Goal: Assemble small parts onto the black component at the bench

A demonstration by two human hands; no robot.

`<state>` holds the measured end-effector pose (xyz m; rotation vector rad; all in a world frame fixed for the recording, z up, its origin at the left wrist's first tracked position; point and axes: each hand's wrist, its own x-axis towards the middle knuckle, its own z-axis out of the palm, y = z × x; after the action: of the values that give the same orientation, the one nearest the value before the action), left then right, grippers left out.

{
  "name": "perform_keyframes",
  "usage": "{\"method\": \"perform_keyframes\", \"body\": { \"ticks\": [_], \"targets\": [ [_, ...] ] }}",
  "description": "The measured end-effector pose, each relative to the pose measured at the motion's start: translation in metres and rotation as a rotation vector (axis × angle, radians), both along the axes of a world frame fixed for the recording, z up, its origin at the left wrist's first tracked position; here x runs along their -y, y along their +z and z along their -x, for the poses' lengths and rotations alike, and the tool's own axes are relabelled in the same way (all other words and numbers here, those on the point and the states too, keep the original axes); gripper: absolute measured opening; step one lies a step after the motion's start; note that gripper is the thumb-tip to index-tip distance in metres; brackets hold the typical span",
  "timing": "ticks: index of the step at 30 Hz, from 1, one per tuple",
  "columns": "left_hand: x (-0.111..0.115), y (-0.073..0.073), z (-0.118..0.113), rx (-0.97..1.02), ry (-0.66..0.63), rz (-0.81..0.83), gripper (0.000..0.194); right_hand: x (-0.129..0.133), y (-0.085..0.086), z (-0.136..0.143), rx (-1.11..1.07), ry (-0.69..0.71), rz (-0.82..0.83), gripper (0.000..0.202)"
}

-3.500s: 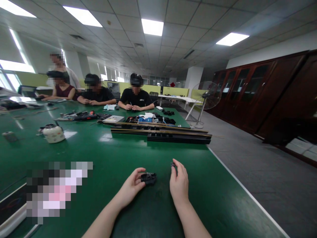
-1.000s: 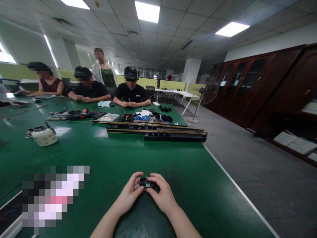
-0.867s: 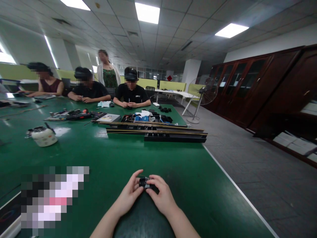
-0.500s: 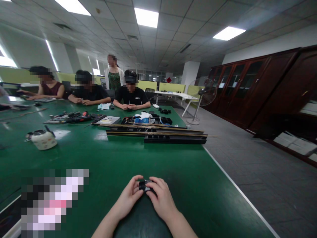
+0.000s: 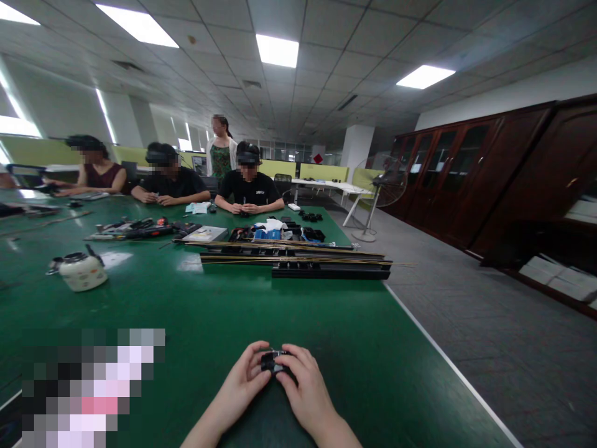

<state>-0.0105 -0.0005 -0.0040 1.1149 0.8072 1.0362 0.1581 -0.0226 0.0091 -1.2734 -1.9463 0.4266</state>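
Note:
A small black part with shiny metallic bits (image 5: 272,361) sits between my two hands, just above or on the green table (image 5: 224,317); its exact kind is too small to make out. My left hand (image 5: 252,376) grips it from the left, thumb in front and fingers curled behind. From the right, my right hand (image 5: 301,373) holds the other side, its fingers over the top and its thumb at the near edge. The fingers partly hide the part.
Black rails with thin brass-coloured rods (image 5: 331,269) lie across the table ahead. Behind them are small parts and blue packets (image 5: 268,234). A cream pot (image 5: 83,272) stands left, near a pixelated object (image 5: 100,398). Several people sit or stand beyond; a fan (image 5: 373,205) stands right.
The whole view has tilted up slightly, so everything sits a little lower. Both hands keep hold of the black part with almost the same grip.

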Motion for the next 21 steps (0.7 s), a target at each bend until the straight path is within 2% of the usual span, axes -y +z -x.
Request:
{"method": "perform_keyframes", "body": {
  "ticks": [7, 15, 21],
  "targets": [
    [0.000, -0.001, 0.000, 0.036, 0.021, 0.010, 0.044, -0.003, -0.001, -0.002, -0.099, -0.031, -0.060, 0.021],
    [-0.002, -0.005, 0.002, 0.038, -0.008, -0.004, 0.046, -0.009, -0.017, -0.009, -0.189, -0.207, -0.081, 0.025],
    [-0.002, -0.003, 0.003, 0.036, -0.024, -0.016, 0.047, -0.014, -0.021, -0.013, -0.220, -0.338, -0.131, 0.027]
  ]
}}
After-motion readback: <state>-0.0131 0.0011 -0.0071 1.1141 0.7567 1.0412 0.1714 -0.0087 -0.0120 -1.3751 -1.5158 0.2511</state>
